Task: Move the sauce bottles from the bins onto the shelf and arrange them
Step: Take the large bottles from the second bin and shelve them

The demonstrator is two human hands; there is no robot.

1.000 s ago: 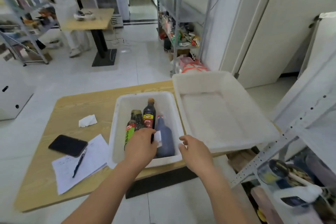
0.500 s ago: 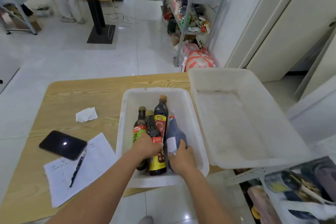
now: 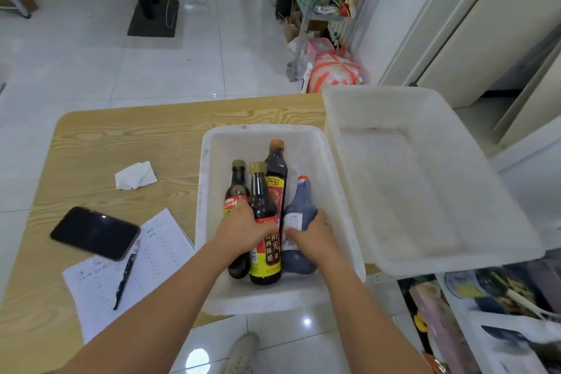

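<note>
Left hand: my left hand (image 3: 243, 231) is curled over the green-label bottle (image 3: 238, 188), with the thumb across the gold-cap bottle (image 3: 263, 203) beside it. Clamped, fingers not apart.
Right hand: my right hand (image 3: 314, 237) wraps the round bottle (image 3: 300, 202) low on its body, thumb on its white label. Clamped too.
Bottles: 4 dark bottles, all lying in the small bin (image 3: 206, 191), caps pointing away from me. The tall bottle (image 3: 276, 167) lies between the gold-cap bottle and the round bottle, and no hand is on it.
Small bin: white, on the near edge of the table (image 3: 121, 136), with its near end overhanging.
Big bin: the big bin (image 3: 329, 106) is white and touches the small bin's right side. I see no bottles in it.
Table left side: phone (image 3: 94, 232) partly on a paper sheet (image 3: 164, 247), pen (image 3: 124, 279) on the sheet, tissue (image 3: 135, 175) farther back.
Bottom right: blurred clutter, I can't make it out.
</note>
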